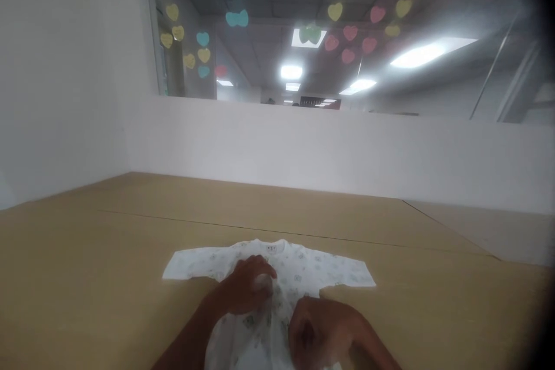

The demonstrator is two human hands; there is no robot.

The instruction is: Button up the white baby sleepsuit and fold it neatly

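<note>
Baby garment [306, 266] on a table [260, 214]

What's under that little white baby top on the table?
The baby top lies on a tan tabletop, seen around its sleeves. Directly beneath, the cloth hides everything; the left hand and right hand rest on top.

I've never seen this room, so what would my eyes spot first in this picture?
Pastel paper hearts stand out first, high up on the glass above the white wall. Lower down, a white printed baby top lies spread on the tan table, sleeves stretched out sideways. The left hand bunches its front, and the right hand sits on it nearby.
</note>
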